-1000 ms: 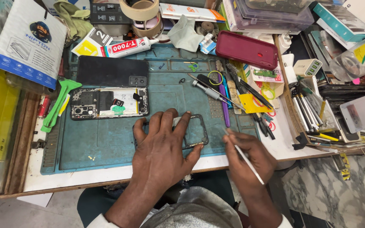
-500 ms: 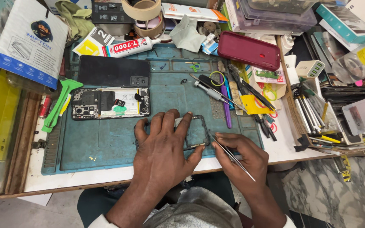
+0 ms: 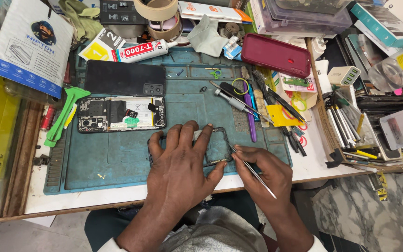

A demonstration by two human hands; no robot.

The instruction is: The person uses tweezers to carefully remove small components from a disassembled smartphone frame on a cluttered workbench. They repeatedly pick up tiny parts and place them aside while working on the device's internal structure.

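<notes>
Phone frame (image 3: 220,148) as before under left hand (image 3: 180,163); tweezers (image 3: 253,171) now nearer.

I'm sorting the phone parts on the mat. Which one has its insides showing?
The opened phone at the mat's left, circuit boards and battery bare. The black back cover above it is plain, and the frame under the left hand is hollow.
</notes>
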